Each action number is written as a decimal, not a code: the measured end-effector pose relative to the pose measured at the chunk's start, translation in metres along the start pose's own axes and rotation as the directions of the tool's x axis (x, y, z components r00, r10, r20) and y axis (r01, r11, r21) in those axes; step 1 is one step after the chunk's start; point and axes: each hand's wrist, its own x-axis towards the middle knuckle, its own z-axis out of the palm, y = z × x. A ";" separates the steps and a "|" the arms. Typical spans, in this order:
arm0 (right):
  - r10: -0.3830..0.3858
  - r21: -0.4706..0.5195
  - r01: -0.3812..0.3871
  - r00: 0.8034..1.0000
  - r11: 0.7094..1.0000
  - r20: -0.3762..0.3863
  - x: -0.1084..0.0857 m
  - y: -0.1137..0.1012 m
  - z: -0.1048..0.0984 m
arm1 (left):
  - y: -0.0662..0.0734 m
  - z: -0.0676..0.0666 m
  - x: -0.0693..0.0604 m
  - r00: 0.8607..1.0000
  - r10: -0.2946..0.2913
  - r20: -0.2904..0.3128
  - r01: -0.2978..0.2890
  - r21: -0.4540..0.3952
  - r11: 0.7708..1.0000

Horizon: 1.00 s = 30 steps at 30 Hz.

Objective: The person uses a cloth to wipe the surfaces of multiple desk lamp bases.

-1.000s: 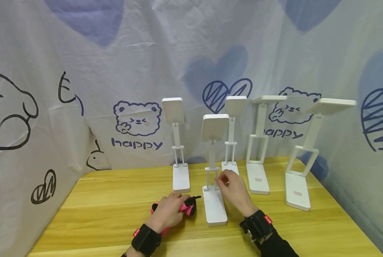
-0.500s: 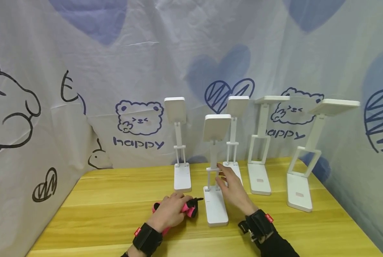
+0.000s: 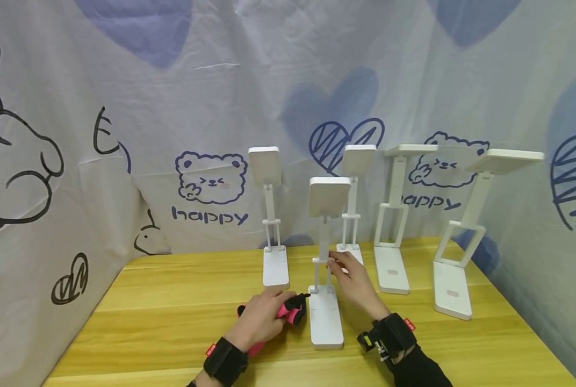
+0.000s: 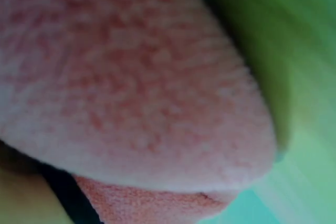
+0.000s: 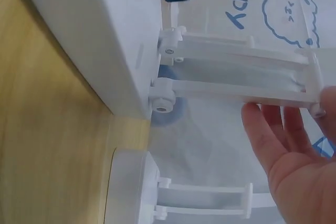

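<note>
In the head view my left hand [image 3: 261, 321] curls over a pink and black soft object [image 3: 294, 308], left of the front white lamp [image 3: 325, 317]. Pink fabric [image 4: 157, 205] shows beside that hand's skin in the left wrist view. My right hand [image 3: 358, 285] holds the front lamp's folding stand near its crossbar. From the right wrist view, the right hand's fingers [image 5: 294, 161] lie against one thin stand bar [image 5: 236, 92], with the thumb by the crossbar. The lamp stands upright on its flat base, its rectangular head raised.
Behind stand several more white lamps: one at left [image 3: 275, 269], one partly behind my right hand [image 3: 358, 161], and two at right [image 3: 391, 271] [image 3: 452, 290]. They are on a yellow wooden table [image 3: 172, 301], with a patterned cloth [image 3: 210, 107] behind.
The front lamp has shifted slightly toward the table's front. My right fingers have closed in on its stand. My left hand and the soft object have moved a little to the right.
</note>
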 end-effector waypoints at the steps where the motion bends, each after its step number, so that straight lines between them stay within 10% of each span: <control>1: 0.003 0.004 -0.003 1.000 1.000 0.009 0.000 0.000 -0.001 | 0.001 0.001 0.001 1.000 0.012 -0.011 -0.012 0.000 1.000; 30: -0.028 0.056 0.026 0.998 0.998 0.048 0.001 0.007 -0.003 | 0.041 0.018 0.040 0.999 0.025 -0.036 -0.019 0.141 0.990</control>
